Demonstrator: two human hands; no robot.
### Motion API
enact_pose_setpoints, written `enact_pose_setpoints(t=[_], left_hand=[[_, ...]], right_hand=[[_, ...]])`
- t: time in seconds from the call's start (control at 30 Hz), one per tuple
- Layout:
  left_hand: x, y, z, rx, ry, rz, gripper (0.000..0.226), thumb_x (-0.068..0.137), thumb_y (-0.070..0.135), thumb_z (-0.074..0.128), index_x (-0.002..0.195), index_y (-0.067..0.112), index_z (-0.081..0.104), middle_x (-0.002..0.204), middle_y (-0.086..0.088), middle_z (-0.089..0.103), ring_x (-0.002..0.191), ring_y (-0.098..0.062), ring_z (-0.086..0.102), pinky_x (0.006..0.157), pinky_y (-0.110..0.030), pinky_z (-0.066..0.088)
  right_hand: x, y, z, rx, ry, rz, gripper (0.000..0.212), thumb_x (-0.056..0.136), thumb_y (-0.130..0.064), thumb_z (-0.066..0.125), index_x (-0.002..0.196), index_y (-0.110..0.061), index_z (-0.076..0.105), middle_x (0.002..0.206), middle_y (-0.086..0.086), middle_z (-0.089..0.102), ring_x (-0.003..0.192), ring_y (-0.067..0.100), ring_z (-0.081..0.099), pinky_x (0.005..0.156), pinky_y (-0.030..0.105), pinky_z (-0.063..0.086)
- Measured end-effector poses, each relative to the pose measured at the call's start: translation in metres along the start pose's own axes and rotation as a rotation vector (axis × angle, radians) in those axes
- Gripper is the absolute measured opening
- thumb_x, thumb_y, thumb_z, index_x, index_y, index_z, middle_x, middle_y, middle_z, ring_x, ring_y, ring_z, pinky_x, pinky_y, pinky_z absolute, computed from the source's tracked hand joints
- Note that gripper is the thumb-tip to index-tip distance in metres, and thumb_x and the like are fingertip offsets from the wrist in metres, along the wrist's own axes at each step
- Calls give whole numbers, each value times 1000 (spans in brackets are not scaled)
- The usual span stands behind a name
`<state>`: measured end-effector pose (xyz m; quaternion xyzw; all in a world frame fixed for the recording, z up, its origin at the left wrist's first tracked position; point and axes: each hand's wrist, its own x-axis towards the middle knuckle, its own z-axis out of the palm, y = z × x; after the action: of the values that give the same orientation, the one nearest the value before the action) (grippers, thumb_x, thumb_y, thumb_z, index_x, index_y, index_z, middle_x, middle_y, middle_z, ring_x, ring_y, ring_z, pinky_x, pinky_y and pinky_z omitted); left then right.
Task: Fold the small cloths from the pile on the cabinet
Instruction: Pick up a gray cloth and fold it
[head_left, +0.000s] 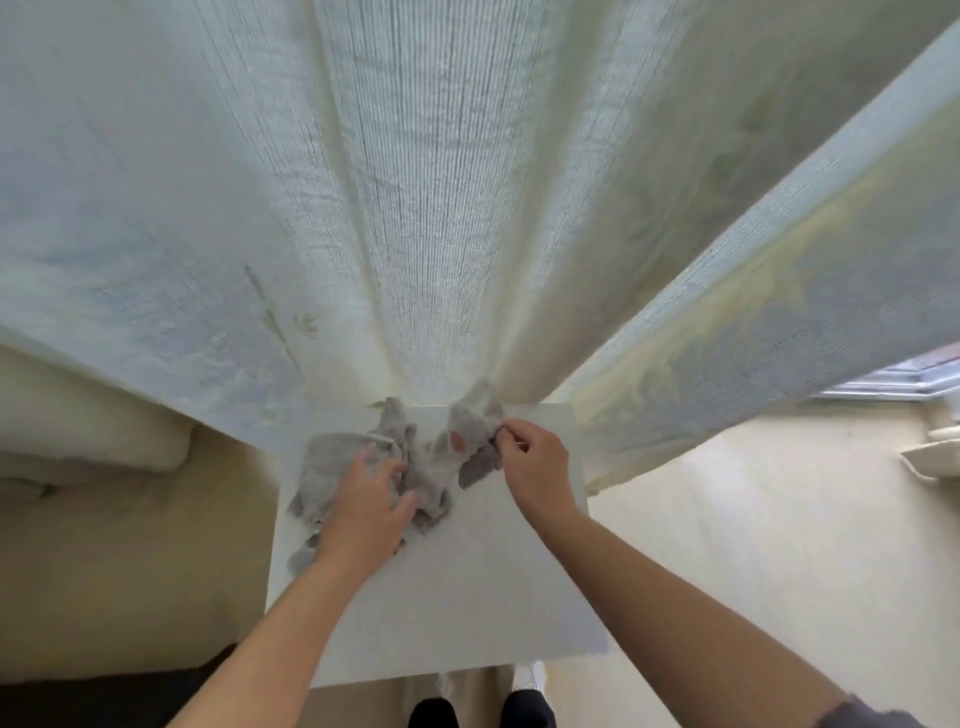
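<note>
White cabinet (467, 597), cloths (332, 460) under left hand (363, 512)

The left hand (363, 499) hides part of the grey fluffy cloth pile (332, 457); the frame's right edge crops a white object (935, 460).

left hand (363, 499) flat on cloth pile (415, 467), right hand (535, 457) apparently pinching one

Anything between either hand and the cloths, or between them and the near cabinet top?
Nothing visible: left hand rests on the pile, right hand pinches a cloth at its right; the near cabinet top is bare.
</note>
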<state>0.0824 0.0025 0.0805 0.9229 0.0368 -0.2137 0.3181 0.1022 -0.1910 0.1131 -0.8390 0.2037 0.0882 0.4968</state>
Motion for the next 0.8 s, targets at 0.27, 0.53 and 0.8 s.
enact_pose_setpoints(t=[0.27,0.53,0.8], left_hand=[[-93,119,-98,-158,274,316,40,80,10,69,119,17,61,127,5,53,116,-16,53,91,-22,41],[-176,160,-193,-363,477,432,19,86,8,67,83,27,67,70,15,64,69,-7,59,62,-11,42],[-189,186,-258,-455,477,454,17,91,22,65,75,18,64,66,4,61,58,2,52,57,-8,39]], right_hand=[[-105,-131,-93,193,-71,-167,40,95,-13,55,62,-33,67,55,-9,53,57,7,44,59,25,37],[-154,-188,-150,54,130,-353,18,96,-21,60,105,-17,74,107,-7,61,103,9,58,87,12,43],[-166,-243,-175,-30,59,-485,24,101,-21,47,80,-20,59,74,-5,58,68,9,53,64,23,41]])
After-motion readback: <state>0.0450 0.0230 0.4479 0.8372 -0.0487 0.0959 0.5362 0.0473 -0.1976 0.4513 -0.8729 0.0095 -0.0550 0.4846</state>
